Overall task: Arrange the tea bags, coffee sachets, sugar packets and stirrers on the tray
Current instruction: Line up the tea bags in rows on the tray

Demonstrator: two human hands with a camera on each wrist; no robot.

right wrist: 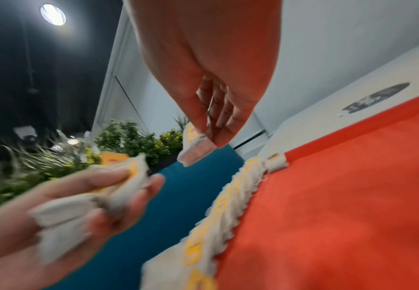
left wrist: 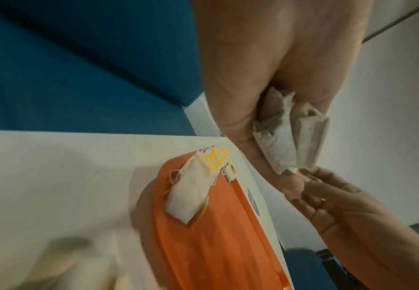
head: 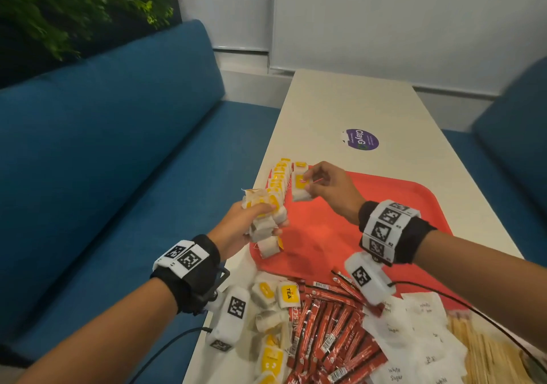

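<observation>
A red tray (head: pixel 370 223) lies on the white table (head: pixel 355 102). Tea bags with yellow tags stand in a row (head: pixel 279 176) along the tray's left edge, also visible in the right wrist view (right wrist: pixel 228 206). My left hand (head: pixel 266 214) grips a bunch of tea bags (head: pixel 263 226) above the tray's left rim; the left wrist view shows this bunch (left wrist: pixel 290 133) in the palm. My right hand (head: pixel 307 183) pinches a single tea bag (head: pixel 300 189) over the far end of the row, and this bag (right wrist: pixel 196 146) hangs from the fingertips.
In front of the tray lie loose tea bags (head: pixel 272 294), red coffee sachets (head: pixel 325 324), white sugar packets (head: pixel 414 339) and wooden stirrers (head: pixel 488 354). A purple sticker (head: pixel 361 140) is on the table beyond the tray. Blue sofas (head: pixel 103 161) flank the table.
</observation>
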